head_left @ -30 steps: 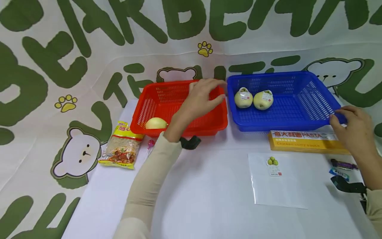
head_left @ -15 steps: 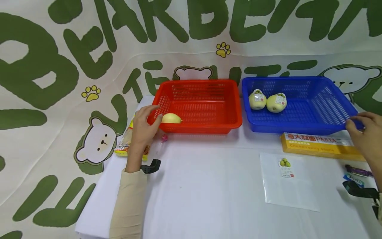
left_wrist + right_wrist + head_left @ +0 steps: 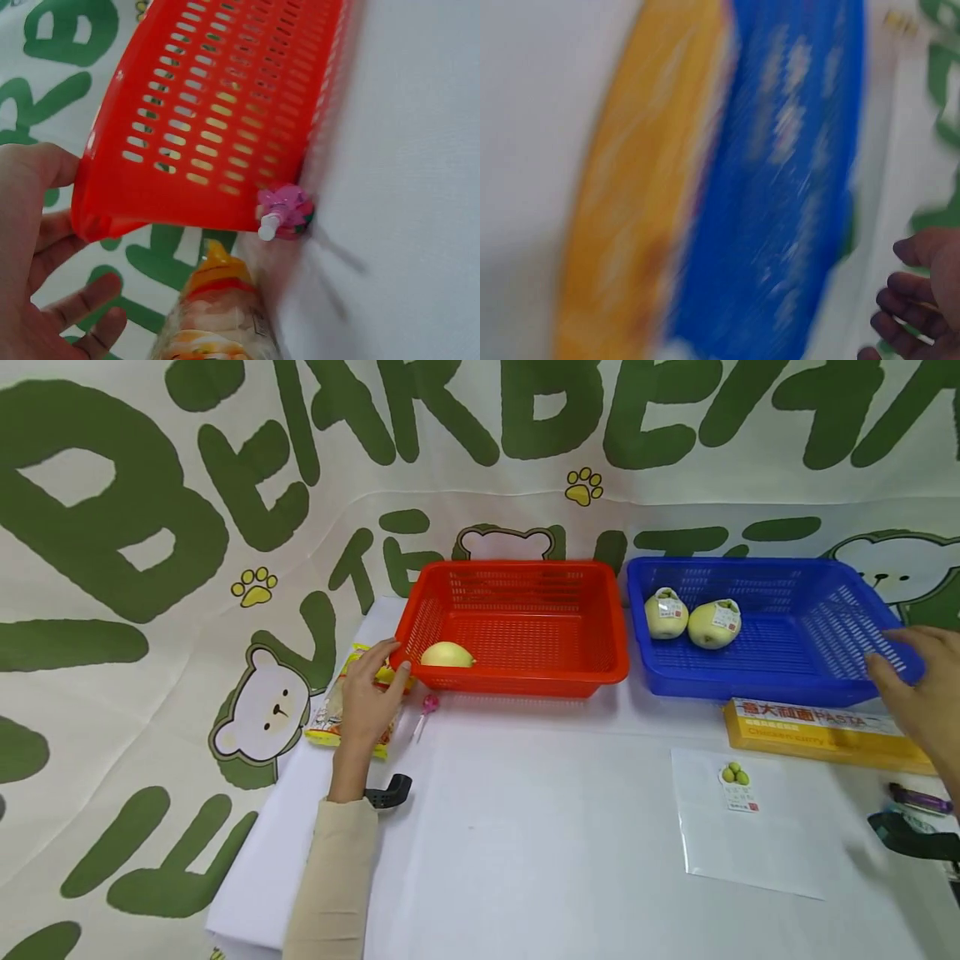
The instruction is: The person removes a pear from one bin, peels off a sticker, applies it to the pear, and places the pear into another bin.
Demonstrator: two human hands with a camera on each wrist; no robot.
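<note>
Red plastic basket [image 3: 517, 622] is holding one yellow fruit [image 3: 447, 655]; the left hand [image 3: 367, 706], fingers relaxed and grasping nothing, is resting over the noodle packet [image 3: 347, 718] beside it. The right hand [image 3: 918, 693], fingers loose, is hovering by the blue basket [image 3: 772, 627], where two labelled pears [image 3: 693, 618] are already lying.

My head view looks down across the table [image 3: 525, 827] toward twelve o'clock; my left wrist view sits close against the red basket [image 3: 217, 112]; my right, blurred, hugs the blue basket [image 3: 780, 187]; both baskets show overhead.
</note>
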